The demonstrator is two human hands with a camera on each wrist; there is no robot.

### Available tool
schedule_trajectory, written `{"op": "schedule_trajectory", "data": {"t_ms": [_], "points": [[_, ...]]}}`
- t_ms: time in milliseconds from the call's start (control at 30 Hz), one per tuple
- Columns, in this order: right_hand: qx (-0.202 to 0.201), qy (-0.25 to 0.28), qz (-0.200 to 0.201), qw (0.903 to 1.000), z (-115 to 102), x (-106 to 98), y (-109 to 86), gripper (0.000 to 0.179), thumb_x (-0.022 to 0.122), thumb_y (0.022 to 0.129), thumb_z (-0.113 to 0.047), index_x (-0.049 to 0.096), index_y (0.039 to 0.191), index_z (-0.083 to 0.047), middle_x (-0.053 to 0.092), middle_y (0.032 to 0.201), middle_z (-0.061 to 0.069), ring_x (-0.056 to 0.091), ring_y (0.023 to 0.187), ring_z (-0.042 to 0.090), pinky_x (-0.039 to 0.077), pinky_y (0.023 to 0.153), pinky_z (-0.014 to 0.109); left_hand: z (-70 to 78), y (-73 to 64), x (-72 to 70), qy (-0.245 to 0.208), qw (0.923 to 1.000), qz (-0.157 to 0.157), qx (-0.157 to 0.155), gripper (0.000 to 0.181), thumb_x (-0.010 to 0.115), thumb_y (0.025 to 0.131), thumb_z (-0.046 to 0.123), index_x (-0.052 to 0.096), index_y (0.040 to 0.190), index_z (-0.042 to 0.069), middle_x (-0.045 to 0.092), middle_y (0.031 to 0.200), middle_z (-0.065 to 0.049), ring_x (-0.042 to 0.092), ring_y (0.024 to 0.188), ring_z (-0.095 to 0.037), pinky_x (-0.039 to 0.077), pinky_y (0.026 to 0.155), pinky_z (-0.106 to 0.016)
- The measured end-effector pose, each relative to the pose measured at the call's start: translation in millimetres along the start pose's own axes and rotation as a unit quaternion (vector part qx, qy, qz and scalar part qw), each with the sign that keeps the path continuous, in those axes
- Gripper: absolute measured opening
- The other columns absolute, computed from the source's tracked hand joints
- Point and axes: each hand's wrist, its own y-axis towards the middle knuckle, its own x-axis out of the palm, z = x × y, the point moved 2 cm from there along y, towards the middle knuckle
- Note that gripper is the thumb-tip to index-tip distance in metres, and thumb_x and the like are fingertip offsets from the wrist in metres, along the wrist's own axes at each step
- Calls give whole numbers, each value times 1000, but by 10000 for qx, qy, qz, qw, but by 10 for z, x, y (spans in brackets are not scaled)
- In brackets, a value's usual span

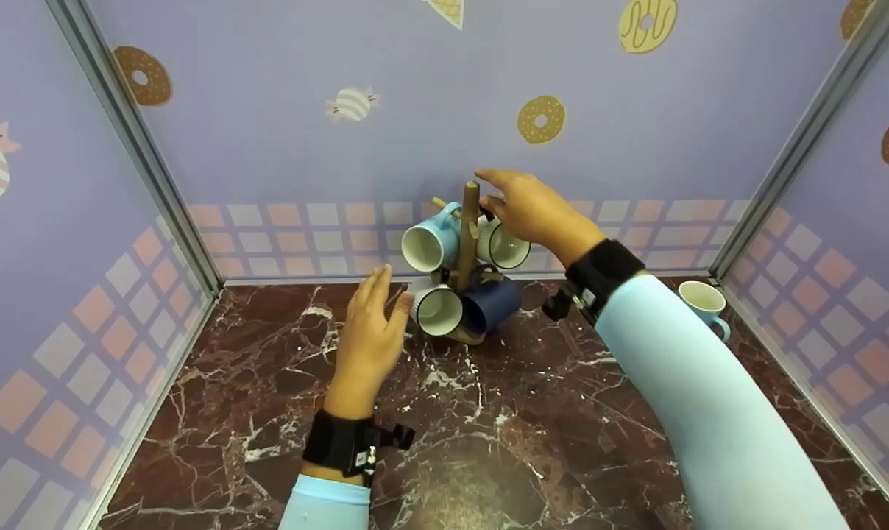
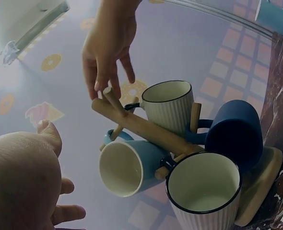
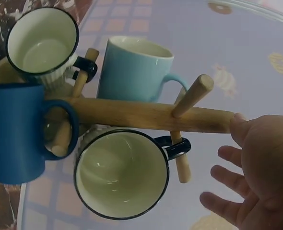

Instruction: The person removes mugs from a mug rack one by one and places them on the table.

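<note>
A wooden mug tree point(image 1: 469, 250) stands at the back of the table with several mugs hung on its pegs. The light blue mug point(image 2: 144, 160) and a white ribbed mug with a black rim point(image 3: 122, 177) hang from upper pegs. Lower down are the navy mug point(image 1: 497, 303) and another white ribbed mug point(image 1: 438, 311). My right hand point(image 1: 536, 210) is at the post's top with fingers spread, the thumb right by the post end in the right wrist view. Beside the lower white mug, my left hand point(image 1: 371, 324) is raised with straight fingers and holds nothing.
A second light blue mug point(image 1: 702, 300) stands upright on the marbled table point(image 1: 282, 412) near the right back corner. Patterned panels point(image 1: 268, 132) enclose the table at the back and both sides, close behind the mug tree.
</note>
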Motion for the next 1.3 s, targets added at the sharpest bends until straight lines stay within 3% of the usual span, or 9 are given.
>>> {"op": "schedule_trajectory", "data": {"t_ms": [167,300,433,600,733,867,1100,1300], "points": [[-137,308,-75,9994,-47,-27,147,62,58,121,-22,37,179,-15,40,184,15,37,172,37,31,143,52,92,-21,50,-12,9999,20,137,96,30,109,82,32,181,18,27,189,-16,27,174,-47,32,135,-77],[-3,547,-246,9982,-48,-11,216,57,57,120,-18,43,176,-13,51,176,18,44,168,37,34,142,51,172,-47,90,-115,9997,23,200,80,44,117,65,35,180,17,30,188,-17,28,173,-47,30,136,-77],[65,743,-459,9962,-33,16,240,50,54,121,-11,51,170,-8,61,167,20,54,161,36,42,138,49,225,-65,128,-128,9996,26,238,74,51,118,55,37,178,14,32,187,-18,30,173,-48,29,137,-76],[56,883,-303,9956,15,-3,217,39,55,120,-9,64,157,-3,72,151,23,70,138,38,57,120,49,279,-66,166,-100,9996,-22,257,75,50,118,57,38,178,14,33,186,-18,32,172,-48,32,135,-77],[-61,863,-108,9962,43,-14,214,33,59,119,-9,70,148,-1,76,140,25,74,128,39,59,112,50,298,-63,194,-68,9996,-38,262,76,49,117,60,39,178,15,34,186,-17,33,172,-46,34,135,-76],[-169,745,46,9971,79,-13,211,31,61,118,-11,73,144,0,77,141,24,74,127,38,59,112,49,309,-62,223,-90,9994,-46,340,82,45,115,68,41,177,15,37,185,-18,34,171,-47,33,136,-73],[-301,646,134,9974,89,5,203,30,63,117,-10,75,142,0,78,141,24,75,127,39,60,112,50,296,-74,232,-118,9993,3,345,106,26,102,89,43,176,15,39,184,-18,36,170,-47,33,137,-72],[-253,464,198,9984,39,8,181,31,61,118,-10,75,144,0,76,145,24,73,134,40,61,112,52,294,-68,235,-143,9994,-26,309,88,39,111,75,44,175,15,38,184,-18,35,171,-46,32,137,-72]]}}
